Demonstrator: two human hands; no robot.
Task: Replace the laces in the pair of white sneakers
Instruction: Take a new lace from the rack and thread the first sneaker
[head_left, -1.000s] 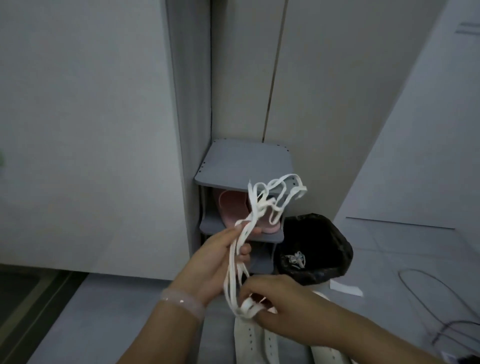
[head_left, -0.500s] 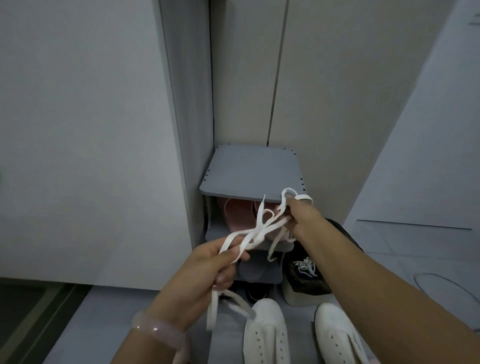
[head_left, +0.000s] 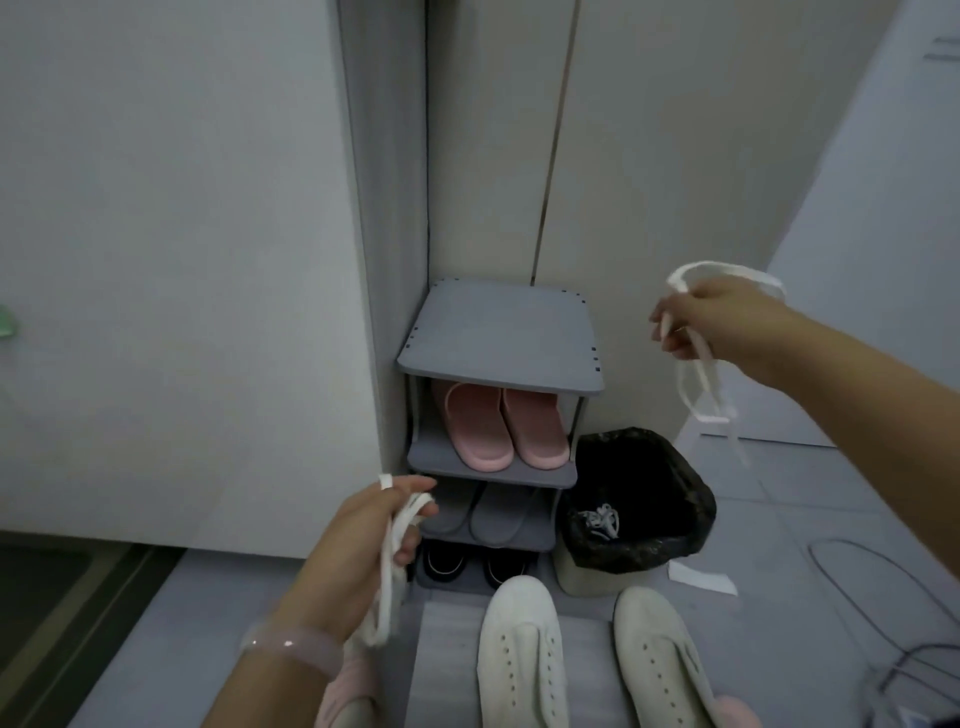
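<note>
The left hand (head_left: 363, 551) has its fingers curled around a white lace (head_left: 392, 566), just in front of the grey shoe rack (head_left: 498, 343). The right hand (head_left: 711, 322) is raised to the right of the rack top and pinches a second white lace (head_left: 706, 384), which hangs down in loops. The two white sneakers (head_left: 524, 654) stand side by side on the floor before the rack, their eyelets without laces. Just right of the rack is a bin with a black bag (head_left: 634, 499); pink slippers (head_left: 501, 426) sit on the rack's upper shelf.
</note>
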